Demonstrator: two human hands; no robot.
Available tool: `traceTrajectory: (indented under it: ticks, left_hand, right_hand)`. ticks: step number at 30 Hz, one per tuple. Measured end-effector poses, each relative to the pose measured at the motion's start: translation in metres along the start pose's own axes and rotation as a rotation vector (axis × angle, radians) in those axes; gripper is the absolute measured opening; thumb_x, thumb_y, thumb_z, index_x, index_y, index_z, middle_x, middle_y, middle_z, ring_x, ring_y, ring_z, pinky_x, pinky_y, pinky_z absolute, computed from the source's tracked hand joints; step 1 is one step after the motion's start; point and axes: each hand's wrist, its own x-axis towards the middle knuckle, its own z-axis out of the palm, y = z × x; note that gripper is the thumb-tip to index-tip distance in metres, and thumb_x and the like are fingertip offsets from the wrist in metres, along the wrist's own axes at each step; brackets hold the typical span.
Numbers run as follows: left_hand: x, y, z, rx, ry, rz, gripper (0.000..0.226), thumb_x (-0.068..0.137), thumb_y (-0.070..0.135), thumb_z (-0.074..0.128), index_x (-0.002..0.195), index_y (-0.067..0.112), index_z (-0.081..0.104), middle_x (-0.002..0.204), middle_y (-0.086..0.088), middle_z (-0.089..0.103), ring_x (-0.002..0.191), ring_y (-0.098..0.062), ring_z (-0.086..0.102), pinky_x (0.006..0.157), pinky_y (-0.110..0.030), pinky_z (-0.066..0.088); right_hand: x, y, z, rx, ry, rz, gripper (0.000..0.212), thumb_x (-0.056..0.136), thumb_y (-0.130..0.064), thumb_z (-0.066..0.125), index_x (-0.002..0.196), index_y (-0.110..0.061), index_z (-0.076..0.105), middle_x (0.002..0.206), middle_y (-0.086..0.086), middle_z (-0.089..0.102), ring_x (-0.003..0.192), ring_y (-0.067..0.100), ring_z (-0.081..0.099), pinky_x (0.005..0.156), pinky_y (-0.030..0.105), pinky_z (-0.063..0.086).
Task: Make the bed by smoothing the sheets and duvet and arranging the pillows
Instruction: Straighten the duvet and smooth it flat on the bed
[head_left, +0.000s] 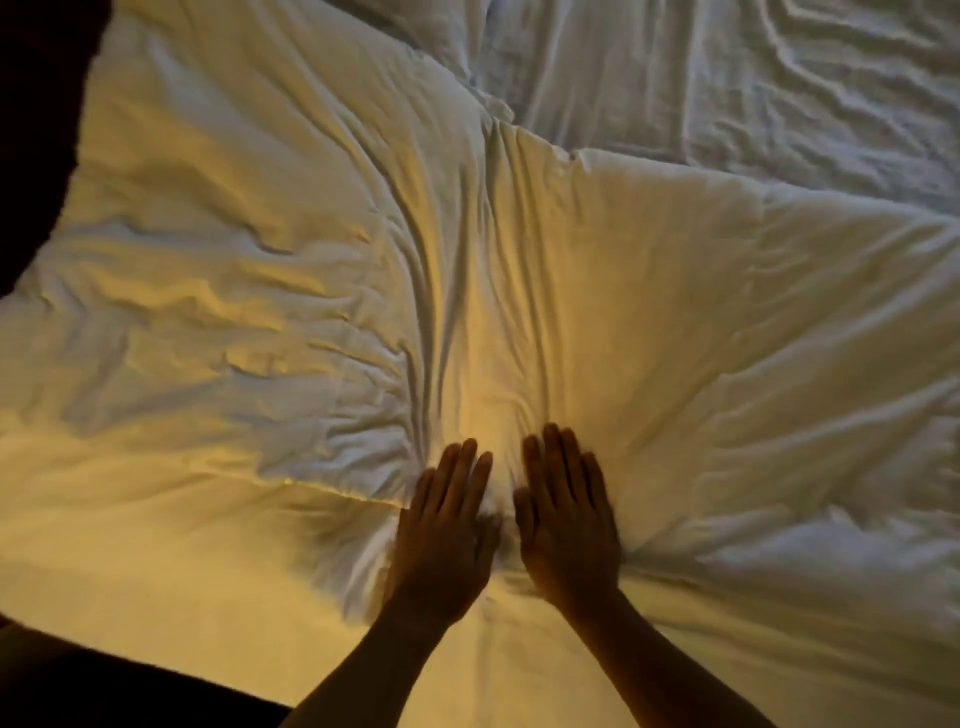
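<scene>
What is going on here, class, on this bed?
A person is making a bed. The left hand and the right hand lie flat, side by side, fingers straight, pressing on the puffy white duvet near its close edge. Creases fan out from between the hands, and the wrinkled white sheet beyond is not smoothed yet.

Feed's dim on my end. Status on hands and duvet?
Left hand and right hand open, flat, side by side on the white quilted duvet. Creases fan out ahead of them. Rumpled white sheet exposed beyond. Nothing in the way.
</scene>
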Motion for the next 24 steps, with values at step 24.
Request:
traceTrajectory:
  ticks: [24]
  left_hand:
    - [0.109,-0.266,-0.257,-0.275,0.161,-0.952,0.113,0.079,0.087,0.050,0.163,0.023,0.008,0.167,-0.015,0.018,0.154,-0.038,0.019,0.122,-0.056,0.011]
  right_hand:
    - [0.211,-0.221,-0.062,0.619,-0.358,-0.005,0.071,0.099,-0.072,0.026,0.156,-0.053,-0.012,0.167,-0.012,-0.026,0.155,0.019,-0.022,0.118,0.074,0.001]
